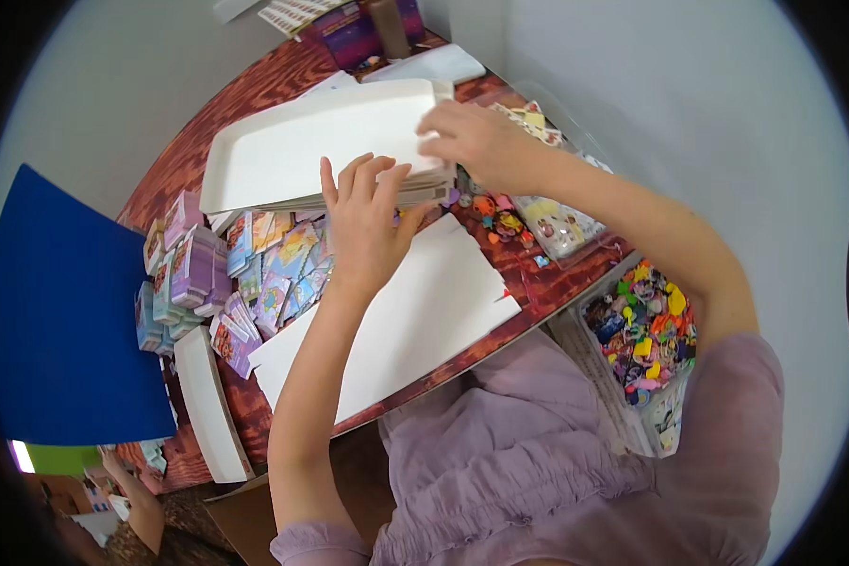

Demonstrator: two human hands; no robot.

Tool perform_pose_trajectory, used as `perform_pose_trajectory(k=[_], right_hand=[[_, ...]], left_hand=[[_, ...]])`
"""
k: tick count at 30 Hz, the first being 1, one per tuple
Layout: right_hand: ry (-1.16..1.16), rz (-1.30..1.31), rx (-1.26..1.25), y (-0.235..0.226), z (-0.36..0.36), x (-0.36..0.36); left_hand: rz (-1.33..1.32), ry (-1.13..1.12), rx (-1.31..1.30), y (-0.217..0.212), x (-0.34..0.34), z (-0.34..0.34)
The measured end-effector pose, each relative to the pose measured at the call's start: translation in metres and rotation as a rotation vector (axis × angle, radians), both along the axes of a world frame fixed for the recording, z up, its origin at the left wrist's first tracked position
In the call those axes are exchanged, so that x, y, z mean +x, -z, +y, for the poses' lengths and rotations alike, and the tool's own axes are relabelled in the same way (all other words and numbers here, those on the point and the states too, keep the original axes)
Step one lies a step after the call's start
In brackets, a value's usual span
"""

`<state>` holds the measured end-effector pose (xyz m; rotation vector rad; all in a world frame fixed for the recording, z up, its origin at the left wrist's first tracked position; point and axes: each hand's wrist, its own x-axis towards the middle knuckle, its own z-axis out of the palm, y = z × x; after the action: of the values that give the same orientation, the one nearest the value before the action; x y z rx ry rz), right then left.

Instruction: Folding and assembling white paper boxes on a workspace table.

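A stack of flat white cardboard sheets (302, 151) lies on the reddish wooden table (198, 141). My right hand (472, 141) rests on the stack's right corner, fingers curled over the top sheet's edge. My left hand (363, 222) presses against the stack's near edge, fingers spread upward. Below my left hand lies a large white sheet (424, 311). Colourful picture cards (288, 264) are spread between the stack and that sheet.
Small purple and pink boxes (189, 264) are piled at the left. A blue board (57, 311) stands further left. A clear bin of small colourful toys (646, 330) sits at my right. A white tray (208, 406) lies at the table's edge. Another person's arm (137, 500) shows at lower left.
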<state>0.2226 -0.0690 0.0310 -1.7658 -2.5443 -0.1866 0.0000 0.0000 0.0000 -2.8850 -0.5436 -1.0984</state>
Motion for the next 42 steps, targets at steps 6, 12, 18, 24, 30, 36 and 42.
perform_pose_trajectory(k=[6,12,18,24,30,36,42], right_hand=[[0.44,1.211,0.639,0.084,-0.023,-0.048],[0.718,1.533,0.359,0.16,-0.019,-0.095],[0.572,1.968,0.311,0.147,-0.006,-0.099],[0.52,2.115,0.286,0.146,-0.002,-0.101],[0.514,2.304,0.238,0.131,-0.01,-0.101],[0.517,2.273,0.187,0.125,-0.012,-0.095],[0.566,2.236,0.151,0.12,-0.015,-0.101]], left_hand=[[-0.02,0.033,0.012,0.01,0.021,0.017],[0.061,0.164,-0.016,-0.002,0.028,0.037],[0.134,0.189,-0.092,-0.017,0.026,0.049],[0.191,0.209,-0.194,-0.033,0.033,0.057],[0.191,0.202,-0.239,-0.037,0.033,0.062],[0.155,0.232,-0.172,-0.034,0.036,0.065],[0.012,0.261,-0.162,-0.02,0.027,0.067]])
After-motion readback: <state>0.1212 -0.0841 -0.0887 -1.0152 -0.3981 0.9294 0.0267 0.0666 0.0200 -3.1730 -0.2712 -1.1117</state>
